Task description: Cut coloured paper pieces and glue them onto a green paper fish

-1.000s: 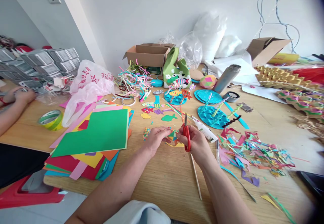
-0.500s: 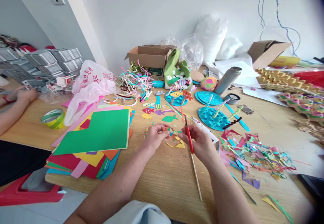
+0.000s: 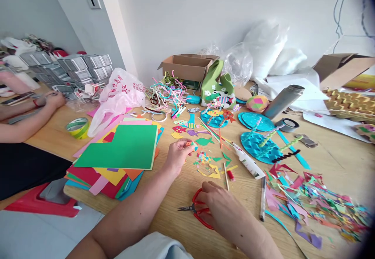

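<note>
My left hand [image 3: 176, 156] pinches a small orange, white and teal paper piece [image 3: 191, 146] between thumb and fingers, above the table. Down near the front, my right hand [image 3: 220, 203] is closed around the red handles of a pair of scissors [image 3: 202, 209]. Their short blades point left, low over the tabletop. Just beyond my left hand is a green paper fish [image 3: 204, 141], with several smaller coloured paper fish behind it. Tiny paper dots [image 3: 203, 157] and a cut yellow scrap [image 3: 214, 172] lie between the hands. A wooden stick [image 3: 225, 176] runs partly under my right hand.
Coloured paper sheets [image 3: 129, 145] are stacked at left, near yellow tape [image 3: 77, 128]. A white glue bottle [image 3: 249, 162], a red cap [image 3: 231, 175] and paper scraps [image 3: 316, 200] lie right. Blue discs [image 3: 260, 147] and a metal flask [image 3: 284, 100] stand behind. Another person's hand [image 3: 55, 99] rests far left.
My right hand has moved away from my left, down toward the near edge, with the scissors now pointing left. My left hand keeps hold of a paper piece. The view has turned left.
</note>
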`<action>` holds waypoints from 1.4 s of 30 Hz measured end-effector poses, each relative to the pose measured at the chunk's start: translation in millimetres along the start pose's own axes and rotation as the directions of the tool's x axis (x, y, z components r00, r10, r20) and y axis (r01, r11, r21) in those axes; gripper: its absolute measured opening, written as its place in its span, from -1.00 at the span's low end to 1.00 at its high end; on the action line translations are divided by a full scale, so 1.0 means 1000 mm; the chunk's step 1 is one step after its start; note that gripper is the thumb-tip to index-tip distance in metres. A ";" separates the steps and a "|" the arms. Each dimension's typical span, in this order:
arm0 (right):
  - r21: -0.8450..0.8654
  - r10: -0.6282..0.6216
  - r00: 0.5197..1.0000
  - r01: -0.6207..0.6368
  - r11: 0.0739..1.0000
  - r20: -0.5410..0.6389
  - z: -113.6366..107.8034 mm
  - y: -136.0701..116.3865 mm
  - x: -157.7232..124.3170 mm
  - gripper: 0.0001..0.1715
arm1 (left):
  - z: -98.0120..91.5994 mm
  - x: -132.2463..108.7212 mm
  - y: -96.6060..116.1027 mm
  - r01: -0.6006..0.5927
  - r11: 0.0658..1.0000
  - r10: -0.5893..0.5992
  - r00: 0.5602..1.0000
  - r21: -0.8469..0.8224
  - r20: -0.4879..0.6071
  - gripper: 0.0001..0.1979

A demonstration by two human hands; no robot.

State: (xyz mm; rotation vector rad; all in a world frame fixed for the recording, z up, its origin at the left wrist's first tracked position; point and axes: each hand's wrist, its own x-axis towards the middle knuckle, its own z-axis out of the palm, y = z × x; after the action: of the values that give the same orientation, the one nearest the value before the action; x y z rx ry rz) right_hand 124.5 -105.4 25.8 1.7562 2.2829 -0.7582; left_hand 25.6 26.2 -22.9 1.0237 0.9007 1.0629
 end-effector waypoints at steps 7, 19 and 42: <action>0.048 -0.097 0.995 0.098 0.994 -0.013 0.000 0.002 -0.005 -0.82 | 0.001 -0.002 0.000 -0.007 1.000 0.006 0.999 0.030 0.046 -0.89; 0.827 0.507 0.694 0.239 0.508 -0.512 -0.004 0.058 0.019 -0.55 | 0.007 -0.017 0.001 -0.006 0.995 -0.027 0.949 0.104 0.316 -0.84; 0.817 0.514 0.711 0.150 0.557 -0.481 0.008 0.056 0.033 -0.59 | 0.009 -0.018 -0.005 0.061 0.986 -0.108 0.940 0.153 0.323 -0.81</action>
State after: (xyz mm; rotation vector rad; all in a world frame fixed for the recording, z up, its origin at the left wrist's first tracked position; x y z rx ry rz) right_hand 165.6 -71.1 -11.6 3.1473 2.1100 -1.5097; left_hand 30.4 5.7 -23.7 1.2279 0.7434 0.7334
